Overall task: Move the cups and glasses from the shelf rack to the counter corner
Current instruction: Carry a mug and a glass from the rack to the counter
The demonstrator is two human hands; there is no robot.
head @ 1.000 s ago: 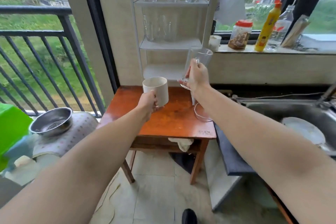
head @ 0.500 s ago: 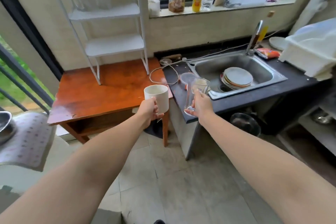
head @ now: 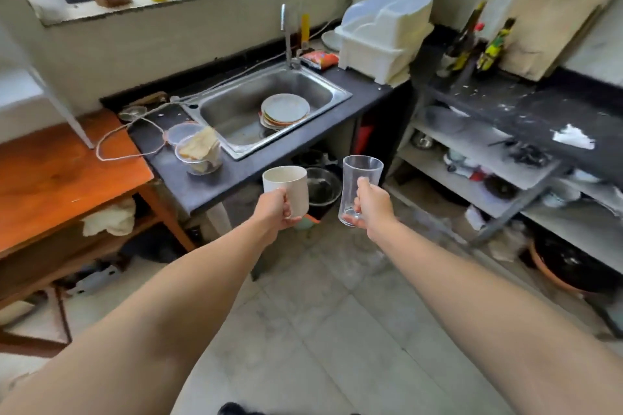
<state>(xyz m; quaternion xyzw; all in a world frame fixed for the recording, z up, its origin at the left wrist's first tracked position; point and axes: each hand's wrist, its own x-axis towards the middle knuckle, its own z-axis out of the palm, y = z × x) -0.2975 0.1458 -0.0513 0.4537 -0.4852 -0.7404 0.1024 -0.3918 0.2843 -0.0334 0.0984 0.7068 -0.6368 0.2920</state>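
White mug [head: 289, 189] at frame centre, clamped in my left hand [head: 273, 209], fingers curled round its near side; upright, looks empty. Just right of it my right hand [head: 372, 205] grips a clear glass [head: 358, 185], fingers wrapped at its lower half; glass upright, nothing in it. Both held in the air over the floor, apart from each other, near the dark counter [head: 215, 178]. Farther, centre-left on that counter: 2 clear plastic tubs [head: 199, 155], front one w/ crumpled paper-like stuff inside. Beyond, steel sink [head: 256, 104] holds a stack of plates [head: 285, 109]. Upper right: white dish rack [head: 384, 37]. Shelf rack leg [head: 67, 111] at left edge on the orange table [head: 60, 172].
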